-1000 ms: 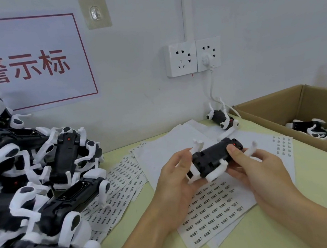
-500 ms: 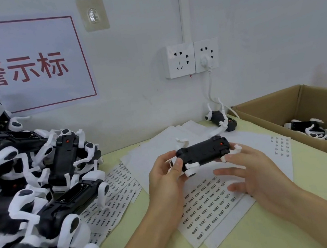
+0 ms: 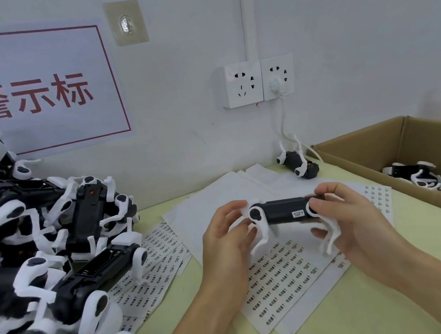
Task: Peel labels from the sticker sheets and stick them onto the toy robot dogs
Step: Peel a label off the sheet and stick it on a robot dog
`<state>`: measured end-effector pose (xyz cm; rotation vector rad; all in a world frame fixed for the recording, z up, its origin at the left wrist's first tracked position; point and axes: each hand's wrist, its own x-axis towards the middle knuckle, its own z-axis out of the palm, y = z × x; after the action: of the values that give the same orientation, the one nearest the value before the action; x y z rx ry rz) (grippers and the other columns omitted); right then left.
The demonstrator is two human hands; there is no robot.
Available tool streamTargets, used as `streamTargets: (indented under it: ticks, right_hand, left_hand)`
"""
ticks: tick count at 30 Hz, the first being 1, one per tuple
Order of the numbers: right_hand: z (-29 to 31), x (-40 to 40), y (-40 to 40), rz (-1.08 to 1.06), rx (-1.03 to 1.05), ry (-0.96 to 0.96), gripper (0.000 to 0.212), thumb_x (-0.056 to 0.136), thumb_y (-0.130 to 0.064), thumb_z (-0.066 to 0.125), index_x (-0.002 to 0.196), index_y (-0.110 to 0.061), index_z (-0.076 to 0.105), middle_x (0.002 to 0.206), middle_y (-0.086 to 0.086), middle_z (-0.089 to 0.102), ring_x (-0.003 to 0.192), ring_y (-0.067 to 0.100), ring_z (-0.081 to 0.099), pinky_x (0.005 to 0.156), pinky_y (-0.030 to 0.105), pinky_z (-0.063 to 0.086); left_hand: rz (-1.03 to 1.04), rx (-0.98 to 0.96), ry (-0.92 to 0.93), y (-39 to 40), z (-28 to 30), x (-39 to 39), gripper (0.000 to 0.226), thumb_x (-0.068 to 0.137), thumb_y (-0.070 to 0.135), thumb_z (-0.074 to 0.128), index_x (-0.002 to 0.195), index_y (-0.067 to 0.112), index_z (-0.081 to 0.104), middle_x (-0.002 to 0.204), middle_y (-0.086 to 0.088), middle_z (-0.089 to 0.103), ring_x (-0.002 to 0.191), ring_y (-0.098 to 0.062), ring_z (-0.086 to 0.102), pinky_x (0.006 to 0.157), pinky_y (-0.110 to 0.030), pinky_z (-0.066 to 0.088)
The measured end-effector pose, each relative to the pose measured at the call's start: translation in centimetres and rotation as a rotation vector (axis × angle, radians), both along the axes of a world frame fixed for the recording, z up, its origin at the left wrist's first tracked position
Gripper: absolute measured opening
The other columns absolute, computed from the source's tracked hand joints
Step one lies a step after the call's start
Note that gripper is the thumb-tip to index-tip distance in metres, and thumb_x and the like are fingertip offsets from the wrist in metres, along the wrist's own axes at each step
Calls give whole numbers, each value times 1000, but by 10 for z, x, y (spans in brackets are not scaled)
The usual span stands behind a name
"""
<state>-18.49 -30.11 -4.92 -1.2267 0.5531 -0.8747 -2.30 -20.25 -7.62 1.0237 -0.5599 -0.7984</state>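
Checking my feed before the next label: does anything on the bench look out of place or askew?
One toy robot dog lies upturned, legs in the air, alone by the wall under the socket. The sticker sheets are fanned crookedly. The held dog already shows a small label, and nothing looks damaged.

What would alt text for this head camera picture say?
Two hands, left hand and right hand, hold a black-and-white toy robot dog bearing a small white label above white sticker sheets on a pale green table.
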Motion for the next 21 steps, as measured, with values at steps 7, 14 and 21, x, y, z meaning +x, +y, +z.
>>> streamTargets:
  ticks: [7,14,21]
  right_hand:
    - [-11,-1,9,47,-505,-1,32,71,-15,76,95,-28,61,112,-1,65,102,17,65,82,27,55]
    - [-9,-3,9,78,-696,207,40,80,-27,70,118,-25,56,108,-11,64,105,13,61,92,27,48]
    - [1,-12,-4,19,-1008,516,43,81,-56,70,121,-50,53,120,-34,57,118,-4,51,87,8,40]
  left_hand:
    - [-33,20,24,-1,1,-1,31,93,32,60,83,3,58,91,-19,66,88,-30,69,72,-36,47]
    - [-36,29,5,3,3,0,22,95,31,61,96,9,63,92,-14,68,86,-23,70,73,-27,58]
    - [-6,50,47,3,5,-2,22,94,26,64,103,6,63,100,-15,71,77,-26,72,68,-31,59]
